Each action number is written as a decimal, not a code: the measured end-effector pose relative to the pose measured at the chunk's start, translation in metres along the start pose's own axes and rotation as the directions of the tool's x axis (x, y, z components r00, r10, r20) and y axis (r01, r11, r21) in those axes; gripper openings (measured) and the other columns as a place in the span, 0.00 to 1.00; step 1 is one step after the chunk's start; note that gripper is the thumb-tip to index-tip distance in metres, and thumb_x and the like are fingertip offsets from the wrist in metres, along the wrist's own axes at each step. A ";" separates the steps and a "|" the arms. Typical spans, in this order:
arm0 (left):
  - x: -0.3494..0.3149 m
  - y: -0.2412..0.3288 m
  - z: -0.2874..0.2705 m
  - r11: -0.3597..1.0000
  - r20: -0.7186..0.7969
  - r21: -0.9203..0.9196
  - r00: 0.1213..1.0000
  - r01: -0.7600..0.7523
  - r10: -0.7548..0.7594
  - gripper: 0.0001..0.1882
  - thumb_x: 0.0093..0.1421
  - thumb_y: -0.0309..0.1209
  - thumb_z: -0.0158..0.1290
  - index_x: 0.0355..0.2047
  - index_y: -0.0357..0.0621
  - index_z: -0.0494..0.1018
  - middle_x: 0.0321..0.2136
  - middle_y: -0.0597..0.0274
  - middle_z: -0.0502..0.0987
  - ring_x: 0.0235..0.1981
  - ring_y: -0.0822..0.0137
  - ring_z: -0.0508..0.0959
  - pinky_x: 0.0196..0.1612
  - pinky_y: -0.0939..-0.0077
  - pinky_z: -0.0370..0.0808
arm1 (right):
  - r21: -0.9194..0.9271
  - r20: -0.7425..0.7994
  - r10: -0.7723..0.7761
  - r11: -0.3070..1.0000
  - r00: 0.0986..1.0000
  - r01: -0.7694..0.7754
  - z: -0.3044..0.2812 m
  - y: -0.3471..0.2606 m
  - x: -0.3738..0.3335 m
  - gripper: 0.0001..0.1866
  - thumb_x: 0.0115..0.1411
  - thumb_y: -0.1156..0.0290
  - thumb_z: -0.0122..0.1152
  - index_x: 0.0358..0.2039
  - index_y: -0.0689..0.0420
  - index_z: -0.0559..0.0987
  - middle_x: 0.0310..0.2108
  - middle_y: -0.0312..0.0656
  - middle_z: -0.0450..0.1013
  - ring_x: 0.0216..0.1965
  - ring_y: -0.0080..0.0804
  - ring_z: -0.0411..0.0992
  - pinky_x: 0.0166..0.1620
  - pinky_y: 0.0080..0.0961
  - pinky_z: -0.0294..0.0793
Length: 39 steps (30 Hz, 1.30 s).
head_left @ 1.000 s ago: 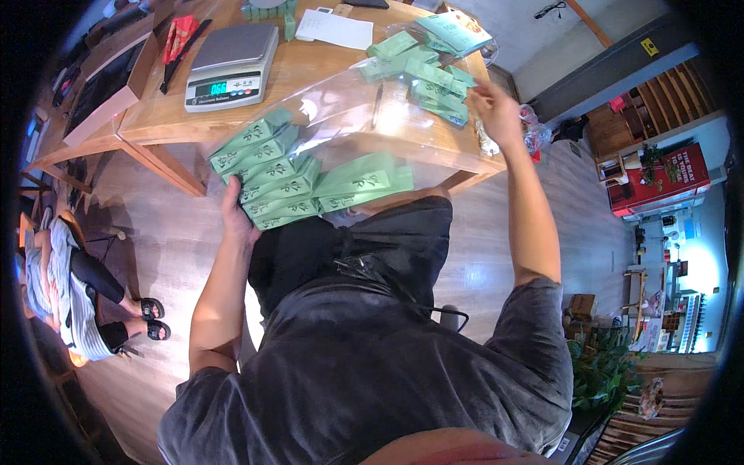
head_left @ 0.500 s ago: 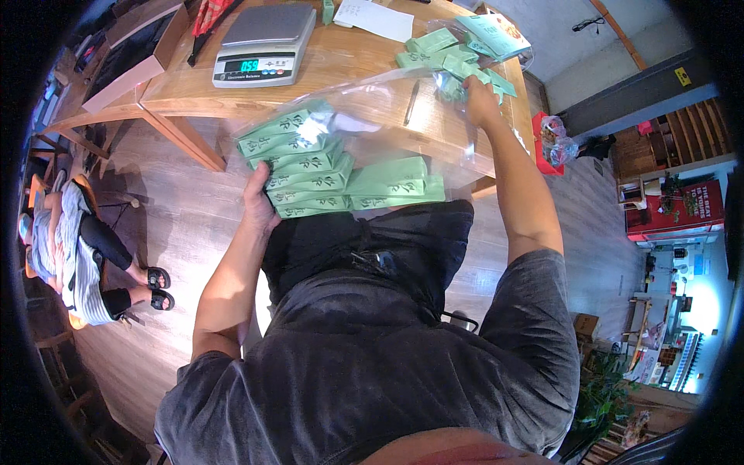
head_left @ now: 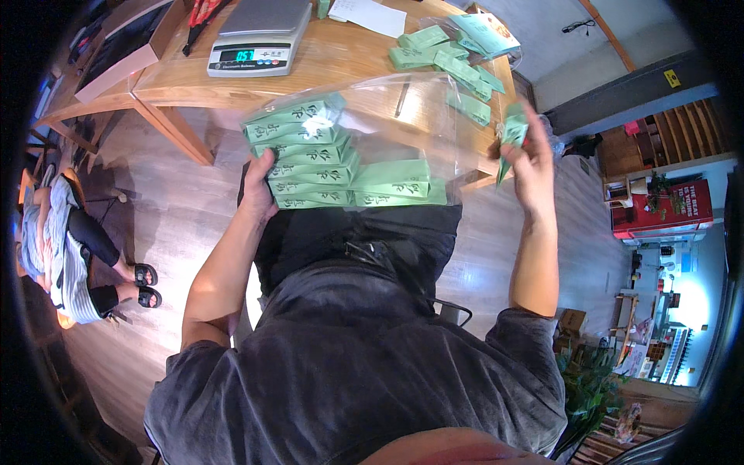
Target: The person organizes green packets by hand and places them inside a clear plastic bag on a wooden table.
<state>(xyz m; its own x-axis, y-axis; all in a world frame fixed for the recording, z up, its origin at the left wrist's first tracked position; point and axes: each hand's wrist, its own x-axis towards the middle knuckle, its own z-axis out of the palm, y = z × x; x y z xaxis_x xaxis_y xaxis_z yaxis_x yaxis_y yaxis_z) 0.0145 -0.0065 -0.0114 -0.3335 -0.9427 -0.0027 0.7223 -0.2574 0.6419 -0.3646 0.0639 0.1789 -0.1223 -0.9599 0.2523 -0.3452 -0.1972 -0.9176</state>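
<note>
My left hand (head_left: 258, 188) grips the left side of a clear plastic bag (head_left: 380, 116) resting over my lap. Inside the bag, green printed packets (head_left: 314, 164) are stacked on the left, with more lying flat at the right of its bottom. My right hand (head_left: 533, 172) is raised off the table's right edge, its fingers pinching a single green packet (head_left: 512, 128) that is smeared by motion. Beyond the bag, several loose green packets (head_left: 457, 66) lie in a heap on the wooden table (head_left: 349, 58). A pale green printed pouch (head_left: 490, 35) lies behind them.
A digital scale (head_left: 260, 39) with a lit display stands on the table's left part, near a white paper sheet (head_left: 368, 14) and a pen (head_left: 402, 99). An open cardboard box (head_left: 124, 54) is at far left. Another person (head_left: 81, 240) sits on the left.
My right hand has drawn back from the heap toward me and to the right, taking a green packet with it. My left hand keeps its hold on the bag.
</note>
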 end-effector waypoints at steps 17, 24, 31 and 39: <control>-0.003 0.006 0.000 0.997 0.053 -0.004 0.996 0.078 -0.078 0.38 0.59 0.51 0.59 0.60 0.36 0.64 0.51 0.49 0.75 0.51 0.58 0.77 0.54 0.63 0.76 | 0.638 0.397 0.248 0.618 0.884 -0.460 0.013 -0.019 -0.053 0.47 0.54 0.56 0.62 0.68 0.66 0.53 0.55 0.67 0.68 0.35 0.49 0.79 0.16 0.24 0.75; -0.002 0.003 -0.003 0.984 0.044 -0.065 0.985 0.167 -0.164 0.38 0.60 0.52 0.58 0.61 0.38 0.64 0.54 0.50 0.74 0.54 0.57 0.76 0.56 0.61 0.74 | 0.564 0.545 0.197 0.633 0.815 -0.530 0.006 -0.015 -0.048 0.40 0.60 0.57 0.55 0.67 0.67 0.56 0.62 0.68 0.59 0.36 0.52 0.78 0.17 0.25 0.73; -0.005 0.005 0.001 0.983 0.118 0.094 0.978 0.160 -0.170 0.40 0.59 0.52 0.60 0.61 0.37 0.63 0.53 0.51 0.74 0.53 0.59 0.76 0.55 0.63 0.75 | 0.160 0.725 0.317 0.786 0.612 -0.597 0.007 -0.036 -0.044 0.32 0.65 0.66 0.54 0.66 0.67 0.61 0.55 0.53 0.71 0.51 0.42 0.75 0.36 0.26 0.78; -0.005 0.005 0.015 0.946 0.109 0.055 0.940 0.320 -0.324 0.38 0.61 0.51 0.58 0.61 0.33 0.63 0.52 0.48 0.75 0.53 0.59 0.77 0.55 0.64 0.75 | -0.139 0.664 0.300 0.949 0.685 -0.281 0.020 -0.047 -0.037 0.33 0.60 0.69 0.66 0.64 0.63 0.66 0.58 0.44 0.71 0.55 0.29 0.71 0.56 0.25 0.69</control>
<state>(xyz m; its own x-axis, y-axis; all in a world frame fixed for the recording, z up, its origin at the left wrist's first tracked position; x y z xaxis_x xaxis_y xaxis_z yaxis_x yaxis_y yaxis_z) 0.0107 0.0003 0.0032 -0.6134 -0.7795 -0.1269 0.5436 -0.5333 0.6481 -0.3248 0.1046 0.2067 0.4302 -0.8492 -0.3064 -0.4225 0.1106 -0.8996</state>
